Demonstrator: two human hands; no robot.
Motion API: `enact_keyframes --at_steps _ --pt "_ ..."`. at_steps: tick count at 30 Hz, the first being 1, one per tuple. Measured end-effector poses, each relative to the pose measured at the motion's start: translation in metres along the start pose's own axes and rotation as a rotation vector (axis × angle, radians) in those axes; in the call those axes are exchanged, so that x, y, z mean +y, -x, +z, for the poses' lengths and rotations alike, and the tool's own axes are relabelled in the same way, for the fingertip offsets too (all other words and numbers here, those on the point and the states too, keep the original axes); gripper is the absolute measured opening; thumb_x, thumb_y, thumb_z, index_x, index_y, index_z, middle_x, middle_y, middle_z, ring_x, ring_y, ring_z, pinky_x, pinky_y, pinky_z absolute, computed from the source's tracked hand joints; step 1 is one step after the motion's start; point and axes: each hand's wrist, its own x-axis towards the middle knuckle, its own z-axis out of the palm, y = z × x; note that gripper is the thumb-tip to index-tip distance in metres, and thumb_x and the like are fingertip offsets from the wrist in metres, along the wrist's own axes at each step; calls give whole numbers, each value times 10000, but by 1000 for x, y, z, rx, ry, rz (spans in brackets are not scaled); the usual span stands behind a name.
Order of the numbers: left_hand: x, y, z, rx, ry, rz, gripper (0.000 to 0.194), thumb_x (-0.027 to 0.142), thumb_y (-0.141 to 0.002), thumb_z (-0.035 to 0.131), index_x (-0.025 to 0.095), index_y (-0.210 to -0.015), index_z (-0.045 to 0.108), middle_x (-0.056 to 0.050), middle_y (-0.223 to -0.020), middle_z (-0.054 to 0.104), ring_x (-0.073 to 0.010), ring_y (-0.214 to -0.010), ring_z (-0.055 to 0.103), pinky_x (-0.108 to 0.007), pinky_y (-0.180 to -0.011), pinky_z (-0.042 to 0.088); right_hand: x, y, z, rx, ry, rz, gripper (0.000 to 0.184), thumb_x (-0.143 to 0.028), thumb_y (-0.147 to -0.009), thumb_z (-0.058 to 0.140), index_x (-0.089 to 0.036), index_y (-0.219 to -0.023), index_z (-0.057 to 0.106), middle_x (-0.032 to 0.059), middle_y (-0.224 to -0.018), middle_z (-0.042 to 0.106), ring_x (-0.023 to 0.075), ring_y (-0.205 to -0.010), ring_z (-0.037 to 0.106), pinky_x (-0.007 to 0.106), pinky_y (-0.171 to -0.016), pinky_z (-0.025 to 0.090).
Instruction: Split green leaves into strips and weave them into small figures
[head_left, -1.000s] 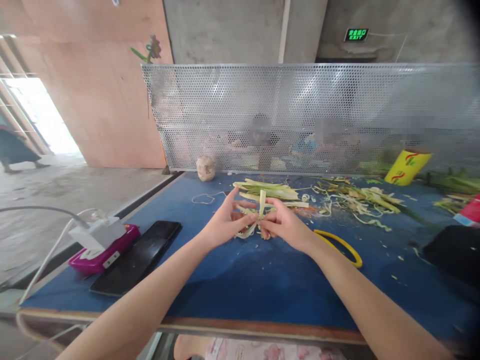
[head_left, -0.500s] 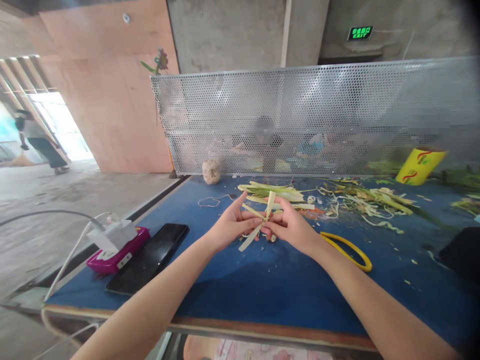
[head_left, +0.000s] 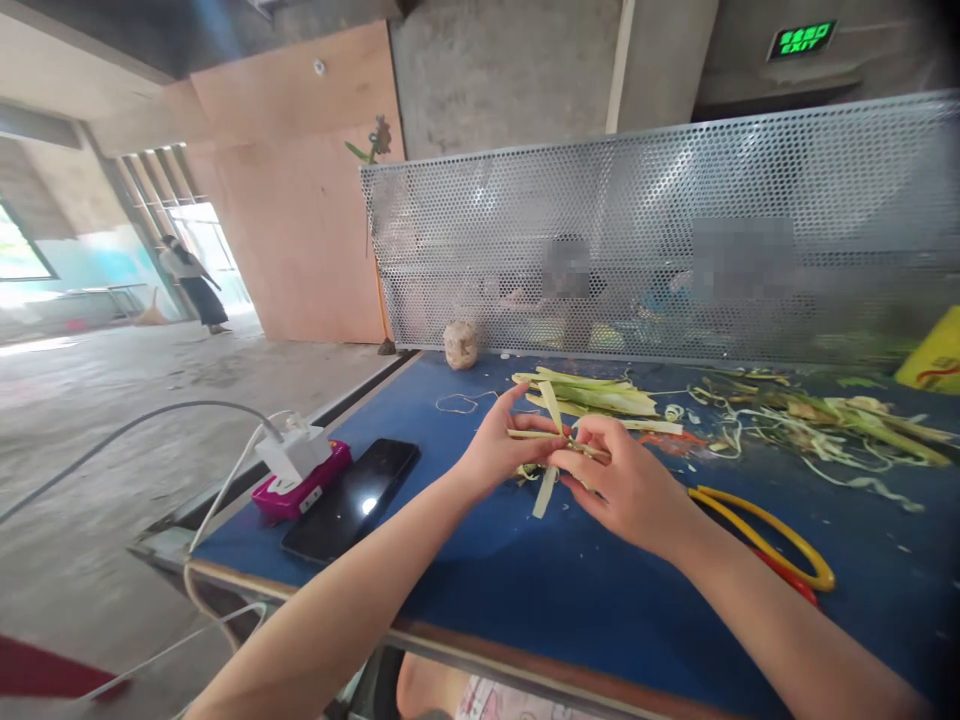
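Pale green leaf strips (head_left: pixel 551 405) cross one another between my two hands, above the blue table (head_left: pixel 480 590). My left hand (head_left: pixel 502 445) is closed on the strips from the left, its index finger raised. From the right, my right hand (head_left: pixel 619 475) pinches them near the crossing, with fingers curled. One strip sticks up and another hangs down below the fingers. Behind my hands lies a pile of flat green leaf pieces (head_left: pixel 600 390). Yellow-handled scissors or pliers (head_left: pixel 780 530), with some red showing, rest beside my right forearm, which hides part of them.
Left of my arm are a black phone (head_left: pixel 352 500) and a magenta power strip (head_left: pixel 300 485) with a white charger (head_left: pixel 292 450). Leaf scraps (head_left: pixel 847 420) cover the back right. A perforated metal screen (head_left: pixel 487 230) borders the table; people sit behind it. Another person (head_left: pixel 195 280) stands far left.
The view has swung left, so things appear further right. My right hand has turned, its back now facing me more, with fingers curled over the strips. Both hands still hold them.
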Motion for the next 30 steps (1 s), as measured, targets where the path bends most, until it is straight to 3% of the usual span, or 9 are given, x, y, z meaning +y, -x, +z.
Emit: enact_keyframes --at_steps 4,9,13,16,22,26,30 --pt "-4 -1 0 -19 10 -20 879 81 -561 751 126 -1291 263 -38 -752 659 -155 -646 645 -279 -624 492 -1 0 3 55 -2 74 178 -211 -840 451 -208 -841 629 61 -816 523 172 -702 528 304 -631 445" --pt "-3 -2 1 14 -27 56 886 52 -570 732 127 -1310 250 -37 -777 667 -127 -637 631 -265 -627 500 4 0 3 138 -207 87 166 -168 -843 469 -229 -859 623 51 -869 564 158 -773 570 277 -682 457" --pt "0 -1 2 89 -144 116 910 57 -612 697 139 -1353 175 -36 -801 653 -111 -599 616 -242 -568 493 7 -2 7 245 -348 244 112 -210 -829 502 -221 -824 614 46 -847 562 144 -703 572 256 -586 471" --pt "1 -1 3 103 -228 130 928 62 -622 691 164 -1372 153 -38 -829 644 -119 -651 630 -227 -581 489 8 -5 12 319 -448 362 76 -248 -796 546 -210 -748 592 60 -861 572 184 -797 585 292 -638 488" --pt "-3 0 1 71 -313 194 892 106 -663 660 165 -1385 139 -59 -874 639 -126 -701 626 -288 -703 502 11 -5 19 190 -709 621 103 -302 -761 571 -202 -741 571 39 -731 617 188 -693 588 311 -632 479" --pt "-7 -3 -1 81 -333 253 914 124 -650 669 171 -1388 132 -74 -890 643 -138 -728 611 -293 -689 492 12 -6 19 228 -629 606 99 -295 -746 569 -199 -724 574 67 -824 625 211 -789 578 316 -656 458" --pt "-10 -3 -1 -9 -310 217 894 84 -672 617 171 -1393 95 -72 -892 649 -107 -697 573 -270 -666 474 12 -7 19 198 -646 608 65 -268 -741 564 -203 -740 572 62 -887 630 218 -859 569 338 -725 433"
